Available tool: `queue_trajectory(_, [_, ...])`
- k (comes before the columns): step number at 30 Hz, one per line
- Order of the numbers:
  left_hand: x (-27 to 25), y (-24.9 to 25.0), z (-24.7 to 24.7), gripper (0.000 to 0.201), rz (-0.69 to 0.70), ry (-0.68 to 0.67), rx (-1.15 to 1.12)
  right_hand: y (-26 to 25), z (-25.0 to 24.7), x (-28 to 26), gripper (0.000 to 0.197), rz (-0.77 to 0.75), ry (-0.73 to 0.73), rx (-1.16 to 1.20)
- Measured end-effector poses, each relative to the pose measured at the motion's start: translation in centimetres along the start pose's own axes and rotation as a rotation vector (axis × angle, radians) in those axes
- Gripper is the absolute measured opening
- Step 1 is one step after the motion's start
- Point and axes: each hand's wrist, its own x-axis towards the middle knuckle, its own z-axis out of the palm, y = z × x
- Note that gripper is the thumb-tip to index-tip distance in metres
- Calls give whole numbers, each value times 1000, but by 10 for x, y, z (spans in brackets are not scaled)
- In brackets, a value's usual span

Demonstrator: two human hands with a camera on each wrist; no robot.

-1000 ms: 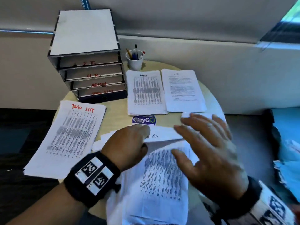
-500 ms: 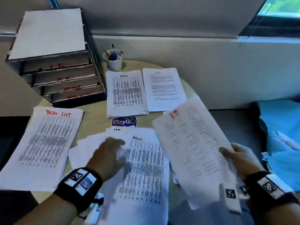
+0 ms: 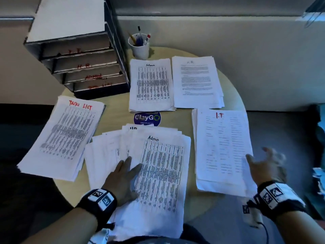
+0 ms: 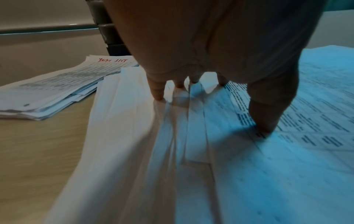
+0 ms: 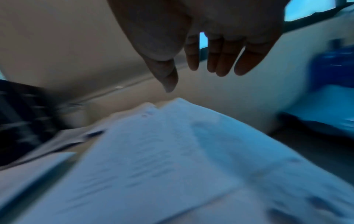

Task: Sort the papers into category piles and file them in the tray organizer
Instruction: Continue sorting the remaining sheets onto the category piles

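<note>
A loose, unsorted stack of papers (image 3: pixel 158 173) lies at the table's near edge, its top sheet headed "Admin". My left hand (image 3: pixel 123 175) presses flat on its left side, fingers (image 4: pixel 159 94) spread on the sheets. To the right lies the "I.T" pile (image 3: pixel 221 150). My right hand (image 3: pixel 265 164) hovers just above its right edge, fingers (image 5: pixel 220 60) straight and holding nothing. Sorted piles marked "Admin" (image 3: pixel 151 85), "H.R" (image 3: pixel 195 81) and "Task list" (image 3: pixel 65 136) lie around. The dark tray organizer (image 3: pixel 79 55) stands at the back left, its trays labelled in red.
A white cup of pens (image 3: pixel 139 44) stands beside the organizer. A round "ClayGO" sticker (image 3: pixel 146 118) sits mid-table. The round wooden table (image 3: pixel 114 104) abuts a pale wall ledge. Blue material (image 3: pixel 318 173) lies off the table's right side.
My right hand lifted the I.T sheet off the loose stack, carried it right, laid it on the I.T pile and let go. My left hand stayed pressing on the loose stack.
</note>
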Motion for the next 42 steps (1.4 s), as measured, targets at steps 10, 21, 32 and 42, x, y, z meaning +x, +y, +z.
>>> queue_trajectory(10, [-5, 18, -21, 82, -287, 236, -274, -97, 77, -122, 54, -361, -602, -42])
queue_trajectory(21, [-23, -62, -4, 42, -579, 409, -770, -103, 105, -135, 64, -135, -479, 36])
queue_trajectory(32, [-2, -81, -20, 53, -237, 408, -675, -94, 93, -143, 25, -73, -298, -2])
queue_trajectory(42, [15, -15, -50, 32, 79, 450, -616, -88, 56, -156, 11, -555, -98, 152])
